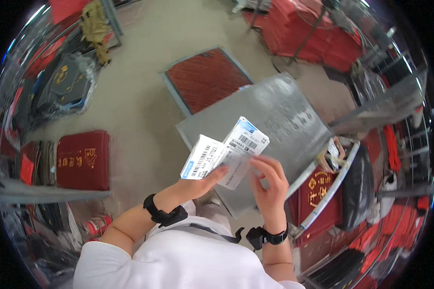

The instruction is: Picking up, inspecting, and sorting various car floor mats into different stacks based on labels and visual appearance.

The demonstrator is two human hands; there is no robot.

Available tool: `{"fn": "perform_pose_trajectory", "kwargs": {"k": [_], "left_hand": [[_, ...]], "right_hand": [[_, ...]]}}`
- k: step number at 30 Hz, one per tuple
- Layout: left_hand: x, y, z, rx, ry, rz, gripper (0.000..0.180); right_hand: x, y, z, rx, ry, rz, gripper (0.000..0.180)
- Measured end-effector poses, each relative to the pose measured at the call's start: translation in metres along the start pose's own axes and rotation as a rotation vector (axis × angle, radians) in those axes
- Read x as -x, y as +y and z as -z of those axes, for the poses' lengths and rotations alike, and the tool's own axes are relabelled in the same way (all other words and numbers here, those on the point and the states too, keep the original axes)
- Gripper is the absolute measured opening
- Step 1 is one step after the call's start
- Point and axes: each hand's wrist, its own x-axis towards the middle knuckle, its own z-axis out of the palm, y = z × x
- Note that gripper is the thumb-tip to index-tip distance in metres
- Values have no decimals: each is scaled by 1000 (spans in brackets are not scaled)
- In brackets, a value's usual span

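My left hand [203, 185] grips a fanned set of white printed shipping labels, with its thumb pressed on their lower part. The left portion, a label [201, 157] with a barcode and a blue corner, leans away from the right stack [246, 137], which also carries barcodes and a blue strip. A paler, slightly blurred sheet [235, 169] hangs below that stack. Beside its right edge is my right hand [270, 180], fingers bent and thumb apart, the fingertips at or just off the paper. Black bands with small devices circle both wrists.
Beneath the labels stands a grey tabletop [270, 111]; a red-brown mat with a grey border [205, 79] lies beyond. Dark red boxed mats [83, 160] fill the left rack. At right are a white-edged rack [330, 185] and a black wrapped bundle [358, 190]. Red stacks [308, 36] stand far right.
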Motion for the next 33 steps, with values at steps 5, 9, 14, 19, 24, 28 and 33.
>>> {"fn": "perform_pose_trajectory", "kwargs": {"k": [5, 9, 14, 19, 24, 28, 33], "left_hand": [[59, -1, 84, 2, 254, -177, 25], [105, -6, 186, 207, 385, -27, 26], [149, -5, 328, 326, 544, -80, 29], [163, -5, 462, 382, 663, -36, 40], [140, -19, 603, 394, 808, -12, 40], [101, -20, 727, 324, 865, 5, 41], [58, -34, 877, 404, 1007, 94, 41]], "right_hand": [[-42, -84, -83, -71, -300, -81, 33], [-74, -135, -186, -166, -420, 138, 27], [-121, -223, -324, -265, -319, 273, 19], [-177, -274, -453, -408, -409, 401, 17], [-259, -309, -589, -483, -453, 455, 16], [-350, -335, -706, -465, -307, 599, 27], [-450, -382, -858, -916, -449, 56, 34]]}}
